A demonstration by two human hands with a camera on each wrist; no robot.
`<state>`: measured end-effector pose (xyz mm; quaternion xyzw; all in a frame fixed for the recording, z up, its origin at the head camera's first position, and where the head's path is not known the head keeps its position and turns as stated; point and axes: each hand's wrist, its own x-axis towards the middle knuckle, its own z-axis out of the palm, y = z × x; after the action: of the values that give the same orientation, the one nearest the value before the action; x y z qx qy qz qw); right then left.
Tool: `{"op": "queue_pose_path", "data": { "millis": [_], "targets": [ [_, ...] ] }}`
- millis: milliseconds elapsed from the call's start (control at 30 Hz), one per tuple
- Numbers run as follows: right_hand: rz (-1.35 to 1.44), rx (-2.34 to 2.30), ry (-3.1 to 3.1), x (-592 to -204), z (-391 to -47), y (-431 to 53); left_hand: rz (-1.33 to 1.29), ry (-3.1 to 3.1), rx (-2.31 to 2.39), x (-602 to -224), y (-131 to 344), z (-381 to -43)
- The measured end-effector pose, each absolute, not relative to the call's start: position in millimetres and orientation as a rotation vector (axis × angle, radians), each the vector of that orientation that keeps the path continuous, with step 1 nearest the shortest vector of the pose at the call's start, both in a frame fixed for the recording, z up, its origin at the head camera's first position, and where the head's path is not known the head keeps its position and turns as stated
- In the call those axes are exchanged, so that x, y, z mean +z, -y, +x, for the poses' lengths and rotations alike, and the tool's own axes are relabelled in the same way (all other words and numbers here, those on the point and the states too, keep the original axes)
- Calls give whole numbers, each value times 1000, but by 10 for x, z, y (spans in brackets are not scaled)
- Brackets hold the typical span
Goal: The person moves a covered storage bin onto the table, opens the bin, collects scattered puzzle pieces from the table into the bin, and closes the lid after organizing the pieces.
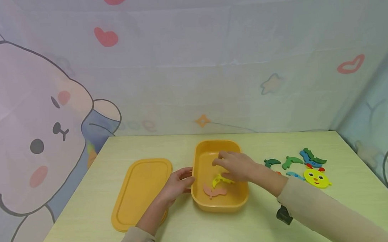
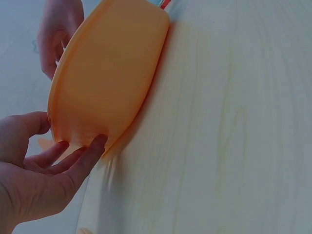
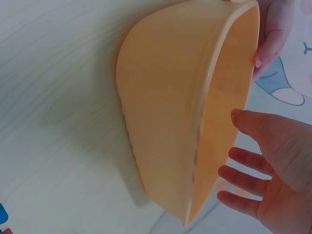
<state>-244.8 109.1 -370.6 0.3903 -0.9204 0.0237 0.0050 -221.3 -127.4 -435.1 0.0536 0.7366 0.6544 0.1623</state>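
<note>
A deep orange-yellow bin [image 1: 201, 202] stands upright on the table. Inside lie a yellow curved toy piece [image 1: 216, 180] and a salmon-pink one [image 1: 214, 192], close together on its floor. My left hand [image 1: 180, 182] is at the bin's left side; the left wrist view puts its thumb at the rim and its fingertips [image 2: 100, 141] against the outer wall. Above the bin's opening hovers my right hand [image 1: 235, 166], thumb and fingers spread, and the right wrist view shows nothing between them.
A flat orange-yellow lid [image 1: 142, 190] lies left of the bin. At the right are a yellow smiling-face disc [image 1: 316, 178] with red feelers, a dark green piece [image 1: 271, 162], a lighter green piece [image 1: 291, 161] and several blue and green ones. A printed cloth [image 1: 192, 82] hangs behind.
</note>
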Motion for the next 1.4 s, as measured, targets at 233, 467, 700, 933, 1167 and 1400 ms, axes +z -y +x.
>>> {"op": "queue_pose_path", "data": {
  "millis": [233,467,700,933,1167,1400],
  "targets": [
    [1237,29,2865,-3690,-2460,-1136,143,-2119,1852,-4374,1275,-2232],
    [1261,33,2834,-3665,-2452,-1206,136,-2121,1848,-4372,1274,-2231],
    [1261,34,2770,-3631,-2410,-1278,142,-2113,1852,-4379,1276,-2239],
    [1269,34,2725,-3589,-2343,-1375,124,-2119,1842,-4381,1277,-2239],
    [1231,48,2711,-3560,-2284,-1504,148,-2116,1850,-4381,1282,-2233],
    [1171,68,2676,-3538,-2232,-1677,134,-2116,1846,-4393,1281,-2239]
  ]
}}
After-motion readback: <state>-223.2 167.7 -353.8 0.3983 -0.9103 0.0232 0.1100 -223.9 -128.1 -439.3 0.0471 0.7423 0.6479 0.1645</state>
